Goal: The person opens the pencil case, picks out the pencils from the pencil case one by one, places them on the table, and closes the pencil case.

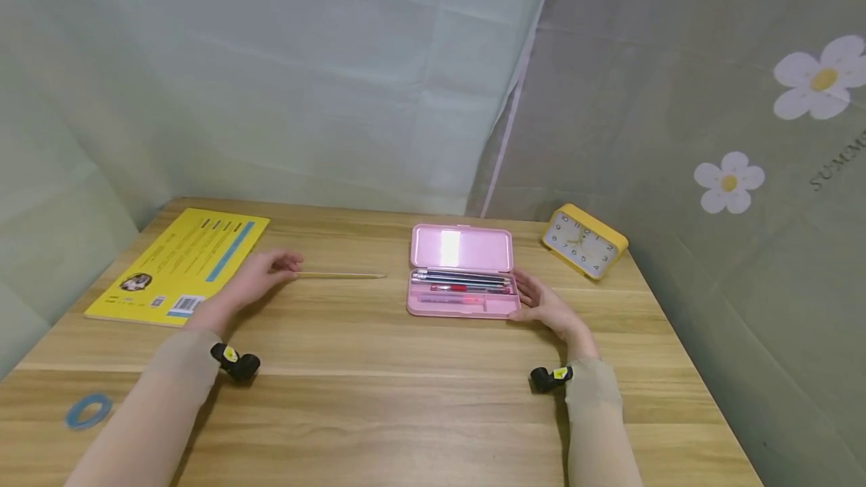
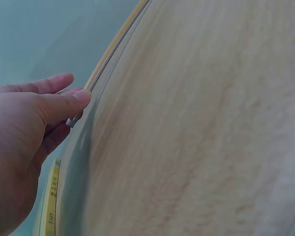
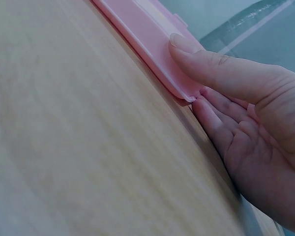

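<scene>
Our left grip (image 1: 260, 275) pinches the pencil (image 1: 341, 275), which we judge light, stiff and best held near one end, while our right grip (image 1: 549, 308) holds the case (image 1: 463, 315).

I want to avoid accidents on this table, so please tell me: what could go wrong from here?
The left hand pinches the yellow pencil near one end, so its far tip might swing or slip. The pencil case lies open with pens inside; if the right hand at its right end tips it, they may spill. The yellow clock stands beyond that hand; a wide move might knock it.
</scene>
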Demonstrator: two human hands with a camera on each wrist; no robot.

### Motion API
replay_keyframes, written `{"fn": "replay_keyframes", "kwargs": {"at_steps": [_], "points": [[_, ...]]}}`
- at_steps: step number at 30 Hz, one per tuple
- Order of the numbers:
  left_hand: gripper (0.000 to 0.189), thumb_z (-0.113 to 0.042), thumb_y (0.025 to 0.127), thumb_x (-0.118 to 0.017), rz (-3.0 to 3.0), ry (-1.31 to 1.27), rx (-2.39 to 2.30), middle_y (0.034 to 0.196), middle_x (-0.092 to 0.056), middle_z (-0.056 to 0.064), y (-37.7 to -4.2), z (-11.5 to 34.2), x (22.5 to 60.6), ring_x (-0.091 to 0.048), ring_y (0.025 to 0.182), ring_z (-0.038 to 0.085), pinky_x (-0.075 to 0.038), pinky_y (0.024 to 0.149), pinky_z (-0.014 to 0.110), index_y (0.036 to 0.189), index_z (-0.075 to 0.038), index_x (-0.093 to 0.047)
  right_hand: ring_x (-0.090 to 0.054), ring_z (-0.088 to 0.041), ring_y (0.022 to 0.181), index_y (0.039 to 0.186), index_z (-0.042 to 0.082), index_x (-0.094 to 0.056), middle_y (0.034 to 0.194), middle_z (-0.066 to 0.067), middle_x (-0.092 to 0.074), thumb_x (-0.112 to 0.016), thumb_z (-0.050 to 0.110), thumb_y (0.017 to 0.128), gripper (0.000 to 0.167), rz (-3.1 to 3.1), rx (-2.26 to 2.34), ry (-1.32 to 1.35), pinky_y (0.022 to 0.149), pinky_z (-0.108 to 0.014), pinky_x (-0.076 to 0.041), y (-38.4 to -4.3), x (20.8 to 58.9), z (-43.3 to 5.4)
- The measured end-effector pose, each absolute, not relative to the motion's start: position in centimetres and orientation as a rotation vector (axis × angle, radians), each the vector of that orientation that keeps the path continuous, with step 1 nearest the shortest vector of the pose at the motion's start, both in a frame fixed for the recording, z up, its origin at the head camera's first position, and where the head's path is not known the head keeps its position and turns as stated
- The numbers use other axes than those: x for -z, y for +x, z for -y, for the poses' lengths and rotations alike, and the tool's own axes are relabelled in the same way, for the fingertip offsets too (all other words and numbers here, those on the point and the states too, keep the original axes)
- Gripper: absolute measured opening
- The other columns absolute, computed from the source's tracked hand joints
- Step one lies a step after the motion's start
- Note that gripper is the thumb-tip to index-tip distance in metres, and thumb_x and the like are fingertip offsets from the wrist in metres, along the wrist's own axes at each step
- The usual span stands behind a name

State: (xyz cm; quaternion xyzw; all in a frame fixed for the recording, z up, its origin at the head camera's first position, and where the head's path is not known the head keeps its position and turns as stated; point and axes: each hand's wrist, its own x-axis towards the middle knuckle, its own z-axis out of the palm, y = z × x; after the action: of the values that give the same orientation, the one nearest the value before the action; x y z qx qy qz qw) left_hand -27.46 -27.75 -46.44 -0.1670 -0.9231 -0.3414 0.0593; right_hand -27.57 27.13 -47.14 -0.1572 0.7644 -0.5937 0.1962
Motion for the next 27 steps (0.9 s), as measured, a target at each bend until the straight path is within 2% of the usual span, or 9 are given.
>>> {"fn": "replay_keyframes", "kwargs": {"at_steps": [11, 16, 24, 27], "points": [[0.025, 0.000, 0.090, -0.065, 2.827, -0.483, 0.989, 0.098, -0.070, 0.017, -27.59, 28.12, 46.77, -0.065, 0.094, 0.031, -0.051, 0.088, 0.048, 0.114, 0.007, -0.063, -0.019, -0.038, 0.149, 0.156, 0.005, -0.011, 0.163, -0.018, -0.012, -0.076, 0.001, 0.080, 0.101, -2.145, 1.658, -0.424, 0.119, -0.043, -0.024, -27.50, 47.05, -27.02], [0.027, 0.001, 0.090, -0.064, 2.832, -0.491, 0.998, 0.101, -0.070, 0.020, -27.67, 28.13, 46.87, -0.065, 0.096, 0.036, -0.050, 0.091, 0.054, 0.116, 0.008, -0.061, -0.019, -0.038, 0.149, 0.156, 0.004, -0.011, 0.163, -0.019, -0.012, -0.076, 0.000, 0.080, 0.100, -2.148, 1.661, -0.435, 0.119, -0.044, -0.024, -27.47, 47.07, -27.06], [0.031, -0.001, 0.091, -0.063, 2.842, -0.493, 0.969, 0.104, -0.070, 0.022, -27.49, 27.98, 46.77, -0.065, 0.099, 0.039, -0.050, 0.093, 0.056, 0.121, 0.009, -0.059, -0.019, -0.038, 0.149, 0.156, 0.005, -0.012, 0.163, -0.019, -0.013, -0.077, 0.002, 0.080, 0.101, -2.163, 1.654, -0.436, 0.119, -0.044, -0.023, -27.63, 47.28, -27.08], [0.037, -0.004, 0.092, -0.065, 2.860, -0.481, 0.984, 0.110, -0.068, 0.025, -27.22, 27.78, 46.48, -0.064, 0.104, 0.041, -0.048, 0.096, 0.057, 0.125, 0.009, -0.057, -0.019, -0.038, 0.148, 0.156, 0.004, -0.011, 0.163, -0.019, -0.012, -0.077, 0.001, 0.080, 0.100, -2.155, 1.659, -0.445, 0.119, -0.044, -0.023, -27.63, 47.31, -27.08]]}}
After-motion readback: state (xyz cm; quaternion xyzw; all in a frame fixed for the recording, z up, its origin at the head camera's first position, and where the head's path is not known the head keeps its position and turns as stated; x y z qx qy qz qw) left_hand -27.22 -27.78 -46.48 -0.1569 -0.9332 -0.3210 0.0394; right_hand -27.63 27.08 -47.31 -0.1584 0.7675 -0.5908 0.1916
